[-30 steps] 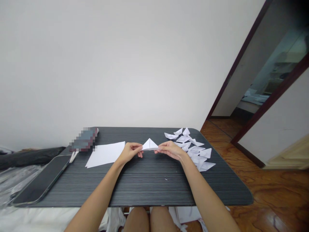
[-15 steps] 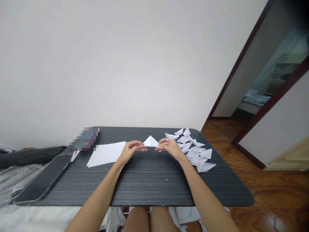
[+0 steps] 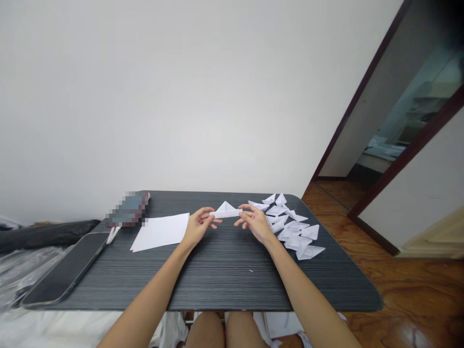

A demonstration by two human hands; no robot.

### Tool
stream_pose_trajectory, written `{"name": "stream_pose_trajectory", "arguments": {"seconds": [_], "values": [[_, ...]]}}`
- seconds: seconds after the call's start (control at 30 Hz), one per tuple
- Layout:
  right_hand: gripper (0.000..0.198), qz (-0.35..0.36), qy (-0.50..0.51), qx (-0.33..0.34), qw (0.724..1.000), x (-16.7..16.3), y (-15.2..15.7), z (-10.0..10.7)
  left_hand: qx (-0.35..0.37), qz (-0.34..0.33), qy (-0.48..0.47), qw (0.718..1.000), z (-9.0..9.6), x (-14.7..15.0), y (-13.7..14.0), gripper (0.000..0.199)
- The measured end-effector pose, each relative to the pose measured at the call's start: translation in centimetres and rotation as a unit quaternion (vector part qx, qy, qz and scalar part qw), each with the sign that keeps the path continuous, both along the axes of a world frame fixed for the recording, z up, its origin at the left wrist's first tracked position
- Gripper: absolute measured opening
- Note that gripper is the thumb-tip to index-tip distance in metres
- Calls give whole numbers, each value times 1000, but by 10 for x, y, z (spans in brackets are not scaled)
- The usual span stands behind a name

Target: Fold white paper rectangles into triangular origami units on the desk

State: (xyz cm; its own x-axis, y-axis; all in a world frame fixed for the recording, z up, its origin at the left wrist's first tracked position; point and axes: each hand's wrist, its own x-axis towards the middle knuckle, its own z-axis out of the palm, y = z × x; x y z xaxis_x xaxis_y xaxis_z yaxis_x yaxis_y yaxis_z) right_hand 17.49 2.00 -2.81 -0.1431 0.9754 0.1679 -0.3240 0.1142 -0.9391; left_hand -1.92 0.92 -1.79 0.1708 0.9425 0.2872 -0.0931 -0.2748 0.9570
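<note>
A folded sheet of white paper (image 3: 226, 210) is held up between my two hands over the dark table. It has a triangular peak above a straight band along its lower edge. My left hand (image 3: 197, 224) pinches the band's left end, thumb in front and fingers behind. At the right end, my right hand (image 3: 254, 222) grips the same band between thumb and fingers. Folded paper boats (image 3: 298, 240), several of them, lie in a loose heap beside my right hand. Flat white sheets (image 3: 161, 232) rest by my left wrist.
On the dark table (image 3: 224, 280), a large phone-like black slab (image 3: 67, 270) lies at the left edge. Behind it sits a partly pixelated device (image 3: 132, 210) with a white cable. A white wall (image 3: 217, 96) rises behind the table; a doorway stands at right.
The folded paper's lower edge now shows as a turned-up band across the front, with less of the peak visible. My hands have shifted their grip to the band's ends.
</note>
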Motion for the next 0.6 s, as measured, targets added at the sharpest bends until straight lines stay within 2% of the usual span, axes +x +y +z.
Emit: {"name": "stream_pose_trajectory", "arguments": {"seconds": [0.13, 0.3, 0.43, 0.6], "values": [[20, 8, 61, -43, 997, 1, 0, -1, -18, -1, -9, 1000, 1, -2, 1, 30], [12, 61, 85, -64, 992, 6, -2, 2, -48, -52, -15, 997, 3, -7, 1, 29], [11, 115, 52, -72, 989, 13, -2, 3, -70, -75, -16, 995, 0, -11, 3, 26], [21, 129, -34, -70, 989, 19, -3, 0, -103, -112, 78, 985, -5, -17, 6, 24]]}}
